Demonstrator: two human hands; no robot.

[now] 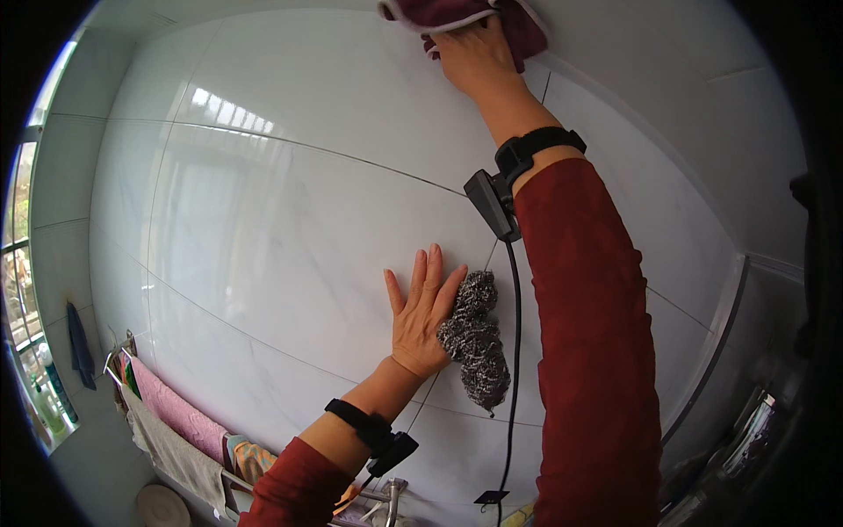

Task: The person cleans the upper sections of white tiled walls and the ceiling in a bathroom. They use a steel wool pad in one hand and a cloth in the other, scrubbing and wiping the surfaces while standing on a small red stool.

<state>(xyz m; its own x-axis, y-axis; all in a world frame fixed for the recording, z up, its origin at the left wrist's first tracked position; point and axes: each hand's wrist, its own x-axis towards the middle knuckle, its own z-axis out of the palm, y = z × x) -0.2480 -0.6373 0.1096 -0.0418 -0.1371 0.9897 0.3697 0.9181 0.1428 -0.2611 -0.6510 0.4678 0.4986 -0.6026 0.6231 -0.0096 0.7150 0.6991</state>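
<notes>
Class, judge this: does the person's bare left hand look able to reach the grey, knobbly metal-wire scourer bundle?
Probably yes: the left hand is spread at the glossy white tiled wall, its thumb side right beside the scourer bundle, with nothing visible between them.

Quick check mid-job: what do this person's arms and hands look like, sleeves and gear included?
The left hand and right hand are ungloved. The left sleeve and right sleeve are dark red. A left strap and right strap, both black, each carry a boxy black device; a black cable hangs from the right one.
</notes>
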